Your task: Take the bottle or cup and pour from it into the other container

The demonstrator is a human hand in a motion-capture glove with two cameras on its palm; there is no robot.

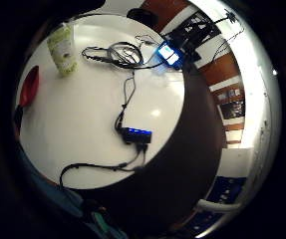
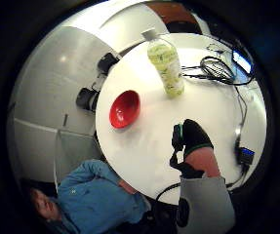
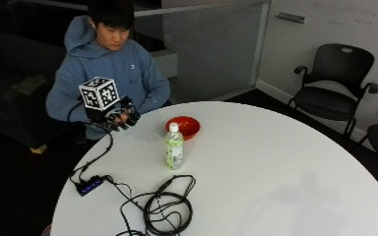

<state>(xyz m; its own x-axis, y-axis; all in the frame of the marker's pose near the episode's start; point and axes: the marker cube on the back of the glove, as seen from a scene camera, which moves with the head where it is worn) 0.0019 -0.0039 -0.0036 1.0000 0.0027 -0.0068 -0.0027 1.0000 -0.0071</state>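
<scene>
Nothing done yet: green-labelled bottle (image 3: 173, 147) upright beside the red bowl (image 3: 183, 126), near the surface (image 3: 274, 167) edge by the person. Gloved right hand (image 3: 117, 117) hangs above that edge, fingers (image 3: 129, 119) loosely curled, holding nothing. Grasp and pour both left.

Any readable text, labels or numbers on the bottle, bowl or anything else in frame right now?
None can be read.
bottle: green-and-white label, print too small to read.
red bowl: no marking shows.
small lit screen on the table: too blurred to read.
</scene>
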